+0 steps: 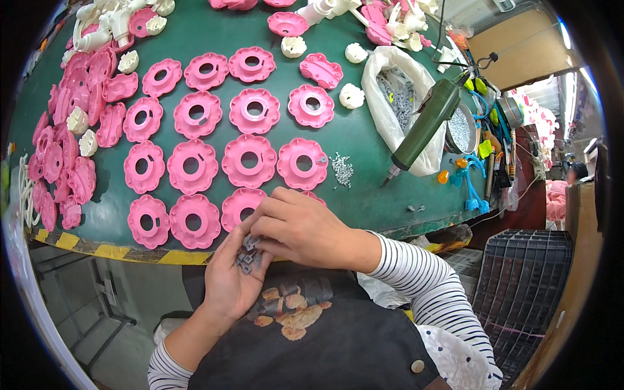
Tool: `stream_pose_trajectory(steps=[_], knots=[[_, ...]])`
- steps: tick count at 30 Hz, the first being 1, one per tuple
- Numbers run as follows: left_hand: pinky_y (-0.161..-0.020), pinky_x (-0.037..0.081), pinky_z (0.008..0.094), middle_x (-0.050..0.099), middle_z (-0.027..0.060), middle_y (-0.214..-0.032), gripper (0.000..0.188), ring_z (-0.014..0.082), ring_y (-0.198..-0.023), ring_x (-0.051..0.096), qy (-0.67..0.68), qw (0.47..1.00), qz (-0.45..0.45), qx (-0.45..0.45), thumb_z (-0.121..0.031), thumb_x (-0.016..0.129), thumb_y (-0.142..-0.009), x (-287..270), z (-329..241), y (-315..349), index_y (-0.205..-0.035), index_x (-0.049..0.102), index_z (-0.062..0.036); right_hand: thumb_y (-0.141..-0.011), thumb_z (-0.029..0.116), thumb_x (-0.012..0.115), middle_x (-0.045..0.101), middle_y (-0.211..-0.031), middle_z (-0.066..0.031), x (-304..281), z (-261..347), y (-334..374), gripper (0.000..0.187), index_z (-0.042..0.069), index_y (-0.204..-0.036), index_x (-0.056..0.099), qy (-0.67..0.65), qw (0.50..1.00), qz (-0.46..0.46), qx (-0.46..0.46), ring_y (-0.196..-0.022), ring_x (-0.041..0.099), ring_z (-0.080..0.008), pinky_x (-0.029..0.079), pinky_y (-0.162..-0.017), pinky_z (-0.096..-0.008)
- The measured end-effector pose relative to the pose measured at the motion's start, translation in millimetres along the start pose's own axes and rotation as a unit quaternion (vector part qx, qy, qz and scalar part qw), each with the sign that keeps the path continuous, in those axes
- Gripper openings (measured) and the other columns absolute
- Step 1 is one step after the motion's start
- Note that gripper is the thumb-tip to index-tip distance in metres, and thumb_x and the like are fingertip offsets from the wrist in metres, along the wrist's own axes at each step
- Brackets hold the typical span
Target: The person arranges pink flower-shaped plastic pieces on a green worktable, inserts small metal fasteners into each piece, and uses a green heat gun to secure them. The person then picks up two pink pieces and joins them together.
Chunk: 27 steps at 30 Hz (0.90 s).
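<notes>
My left hand [229, 286] is cupped at the table's near edge around several small grey plastic pieces [247, 260]. Over it sits my right hand [305, 233], its fingers bent together beside those pieces; whatever the fingertips hold is hidden. Rows of pink scalloped discs [177, 223] with round centre holes lie on the green table [364, 201] beyond my hands. Two discs of the nearest row are partly covered by my right hand. On the rim of one disc [286, 164], just past that hand, rests a small grey piece [322, 160].
Loose screws [342, 171] lie right of the discs. A green electric screwdriver [424, 125] hangs over a white bag [376, 84] of grey pieces, near a bowl of screws [460, 130]. Pink parts [83, 179] heap at left. A dark crate [523, 279] stands at lower right.
</notes>
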<state>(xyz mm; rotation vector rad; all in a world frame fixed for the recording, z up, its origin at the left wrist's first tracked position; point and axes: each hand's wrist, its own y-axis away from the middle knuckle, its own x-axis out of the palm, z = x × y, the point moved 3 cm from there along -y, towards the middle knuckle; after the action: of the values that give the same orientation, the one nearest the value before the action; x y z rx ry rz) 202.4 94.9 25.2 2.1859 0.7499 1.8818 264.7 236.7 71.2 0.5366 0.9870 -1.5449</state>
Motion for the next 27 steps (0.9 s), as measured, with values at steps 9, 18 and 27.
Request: stream_pose_trajectory(steps=[9,18,27], knots=[[-0.085,0.057,0.0301,0.070,0.0085,-0.103,0.017,0.0174,-0.093,0.069,-0.182,0.979,-0.084,0.045,-0.012,0.061,-0.101,-3.8,-0.6,-1.2,-0.115,0.063,-0.0018,-0.081,0.010,0.073,0.060,-0.087,-0.0095,-14.9,-7.6,8.2,0.019,0.005,-0.095,0.061,-0.120,0.990,0.010,0.075,-0.079,0.063,-0.0269,0.051,-0.067,-0.0382],[-0.102,0.053,0.0387,0.064,0.0203,-0.118,0.028,0.0293,-0.111,0.065,-0.111,0.986,-0.065,0.105,-0.013,0.048,-0.105,22.3,-33.9,-46.8,-0.121,0.056,0.0085,-0.078,0.005,0.075,0.063,-0.088,-0.0063,-27.3,-83.6,-16.1,0.017,0.005,-0.089,0.063,0.030,0.995,-0.078,0.049,-0.082,0.062,-0.0251,0.052,-0.069,-0.0360],[-0.115,0.044,0.0476,0.050,0.0306,-0.138,0.040,0.0395,-0.132,0.050,-0.037,0.989,-0.094,0.111,-0.013,0.042,-0.105,21.1,-41.7,-73.8,-0.133,0.044,0.0159,-0.075,0.010,0.076,0.059,-0.091,-0.0056,-8.6,-102.5,-25.4,0.018,0.006,-0.087,0.063,0.083,0.994,-0.042,-0.052,-0.084,0.057,-0.0251,0.052,-0.073,-0.0360]])
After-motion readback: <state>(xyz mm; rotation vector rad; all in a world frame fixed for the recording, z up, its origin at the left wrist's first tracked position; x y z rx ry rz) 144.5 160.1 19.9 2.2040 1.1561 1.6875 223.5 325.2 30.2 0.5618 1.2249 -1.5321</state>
